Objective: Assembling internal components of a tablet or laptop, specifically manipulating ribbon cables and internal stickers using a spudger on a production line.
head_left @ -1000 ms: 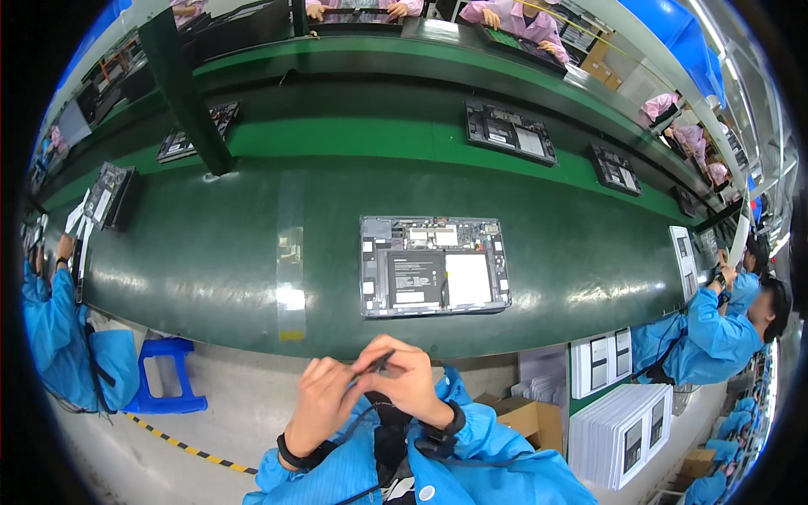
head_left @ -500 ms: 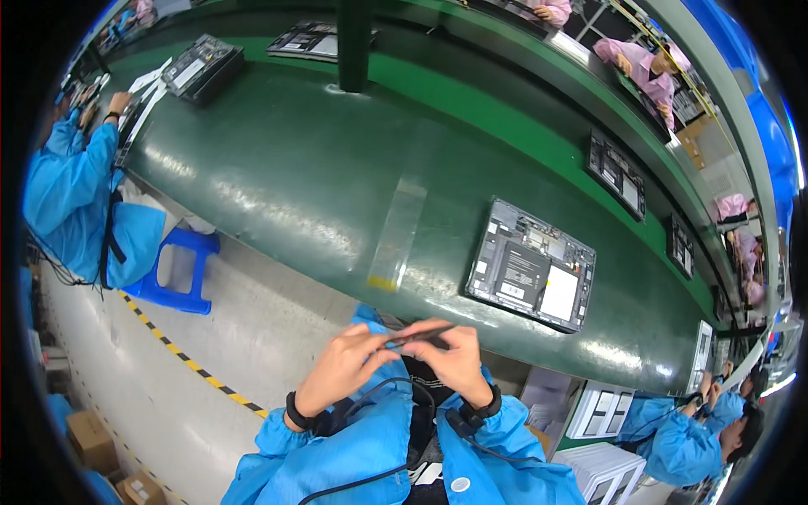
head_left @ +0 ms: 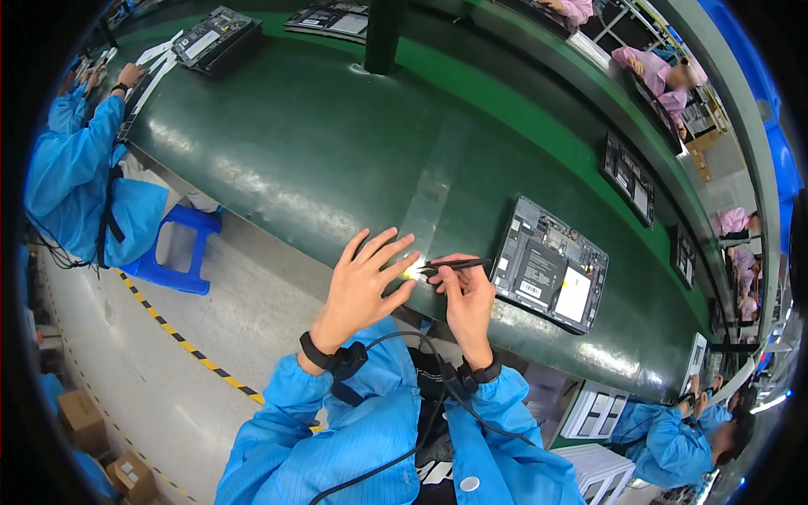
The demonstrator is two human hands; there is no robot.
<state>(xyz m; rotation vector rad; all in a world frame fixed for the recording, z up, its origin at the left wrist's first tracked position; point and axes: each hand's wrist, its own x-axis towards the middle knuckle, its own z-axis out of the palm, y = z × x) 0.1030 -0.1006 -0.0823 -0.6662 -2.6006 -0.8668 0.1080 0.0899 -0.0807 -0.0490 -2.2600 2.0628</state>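
Note:
My left hand [head_left: 362, 286] is spread over the near edge of the green table, its fingers apart and holding nothing. Beside it, my right hand [head_left: 470, 303] grips black tweezers [head_left: 459, 264]. Their tips point left at the near, yellowish end of a clear film strip [head_left: 427, 210] stuck to the tabletop. A bright glare sits at that end, so I cannot tell whether the tips touch the strip. Just right of my right hand lies an opened laptop base [head_left: 551, 265], with its black battery and circuit board showing.
Other laptop bases lie at the far left [head_left: 215, 40] and along the conveyor [head_left: 627, 181]. A dark post [head_left: 381, 38] rises from the table. Co-workers in blue [head_left: 76, 177] sit left and right; a blue stool [head_left: 181, 252] stands left. White trays [head_left: 596, 411] are stacked lower right.
Both hands have moved forward from near my body to the table edge. My left hand has let go of the tweezers and spread out; the right now holds them alone.

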